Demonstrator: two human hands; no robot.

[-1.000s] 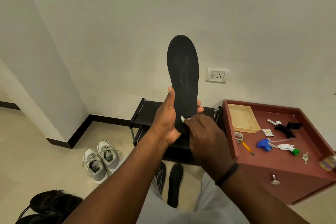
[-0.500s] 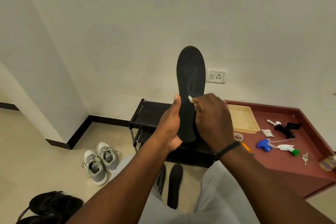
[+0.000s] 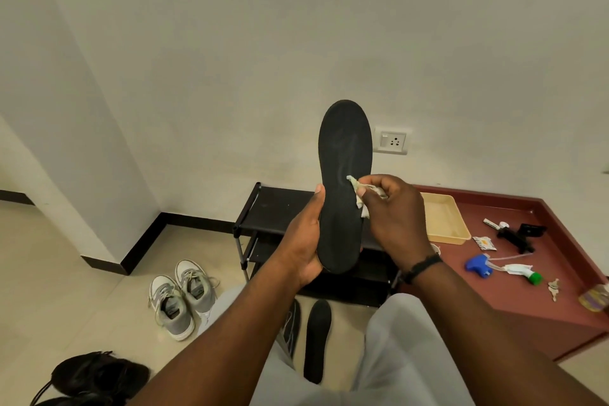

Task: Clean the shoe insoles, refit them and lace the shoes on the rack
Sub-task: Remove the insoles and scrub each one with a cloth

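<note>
Black insole (image 3: 342, 175) held upright, long axis vertical, toe end up, heel cupped in left hand (image 3: 304, 241) grip, right hand (image 3: 393, 217) pinching a pale cloth (image 3: 361, 198) against its middle

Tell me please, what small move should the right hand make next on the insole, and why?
Probably wipe upward toward the toe. The left hand holds the black insole upright by its heel end, and the right hand pinches a small cloth against its middle. The upper part above the cloth is exposed and shows faint pale marks, so that area likely needs wiping.
</note>
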